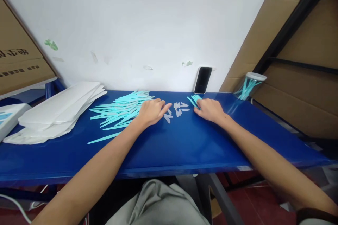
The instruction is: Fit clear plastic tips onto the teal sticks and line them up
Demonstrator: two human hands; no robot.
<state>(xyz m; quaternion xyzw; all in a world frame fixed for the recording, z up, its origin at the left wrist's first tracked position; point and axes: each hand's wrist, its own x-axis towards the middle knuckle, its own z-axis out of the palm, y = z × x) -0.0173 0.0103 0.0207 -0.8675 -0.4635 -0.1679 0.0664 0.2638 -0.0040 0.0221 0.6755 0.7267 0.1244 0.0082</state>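
My left hand (151, 112) lies at the right edge of a loose pile of slim, pointed teal sticks (118, 110). Its thumb stretches away to the right, over small translucent pale pieces (167, 116); the other fingertips are hidden behind the hand. My right hand (210, 109) is closed, with thumb and bent fingers at the near end of a small fanned bunch of the same teal sticks (194, 100). More translucent pieces (179, 108) are scattered on the blue table (174, 147) between both hands.
White paper or plastic sheets (63, 105) are stacked at the left, beside a white box (10, 116). A phone (203, 80) leans against the wall at the back. A clear lidded jar of teal sticks (248, 86) stands at the back right. Cardboard (298, 98) borders the right side.
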